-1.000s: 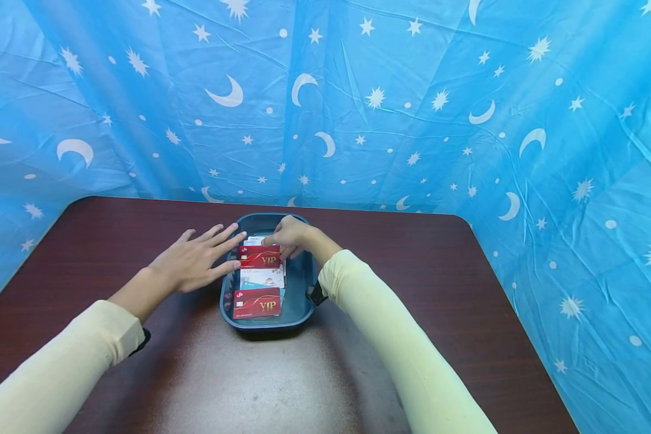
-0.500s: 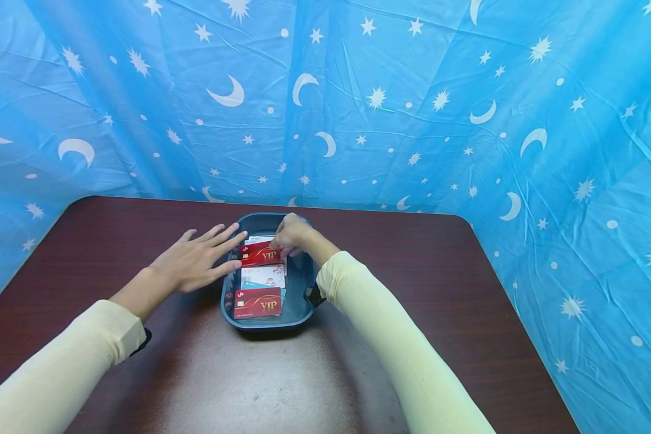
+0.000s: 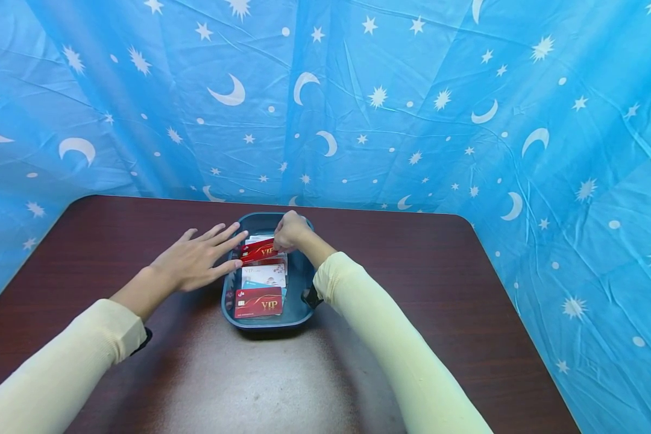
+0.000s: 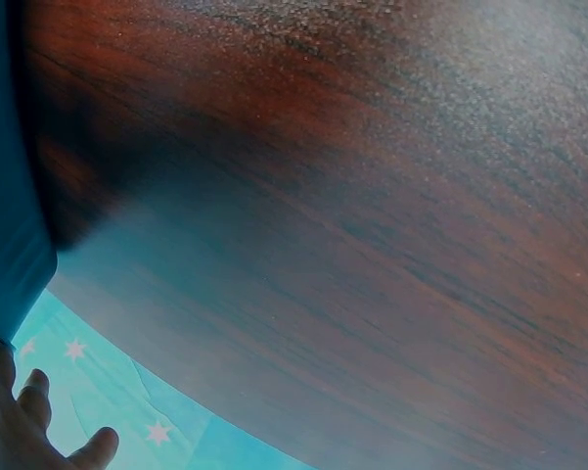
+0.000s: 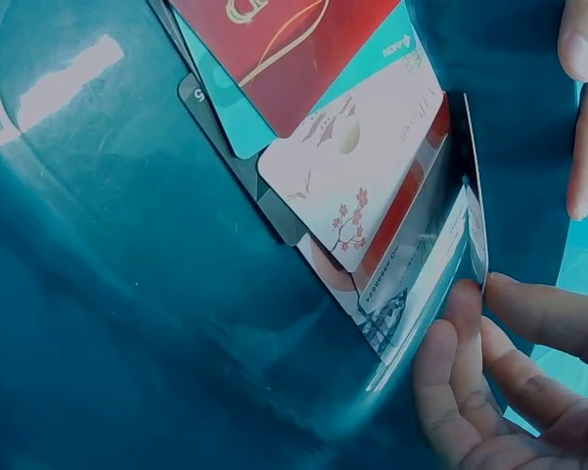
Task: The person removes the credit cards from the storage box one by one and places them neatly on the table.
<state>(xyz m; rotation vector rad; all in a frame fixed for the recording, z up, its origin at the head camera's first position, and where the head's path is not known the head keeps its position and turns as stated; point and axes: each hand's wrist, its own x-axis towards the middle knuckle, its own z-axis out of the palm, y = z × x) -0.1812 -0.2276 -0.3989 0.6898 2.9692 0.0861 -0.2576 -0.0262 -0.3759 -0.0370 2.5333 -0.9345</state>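
Note:
A dark blue tray point(image 3: 299, 301) holds several overlapping cards. My right hand point(image 3: 292, 232) reaches over its far right part and pinches a red VIP card point(image 3: 257, 251) by the right end; the card is tilted. In the right wrist view the thumb and fingers point(image 5: 519, 377) grip this card point(image 5: 476, 220), seen nearly edge-on, raised off the cards beneath. My left hand point(image 3: 195, 260) lies with fingers spread at the tray's left rim. A white card point(image 3: 263, 276) with blossoms and another red VIP card point(image 3: 258, 302) lie nearer the front.
The tray stands on a dark wood table point(image 3: 401, 271). A blue curtain point(image 3: 358, 120) with white moons and stars hangs behind the table and along its sides. In the right wrist view, a teal card point(image 5: 220, 103) shows under the front red one.
My right hand has gripped the far red VIP card and lifted its right end, tilting it and uncovering cards below. The left hand has stayed at the rim.

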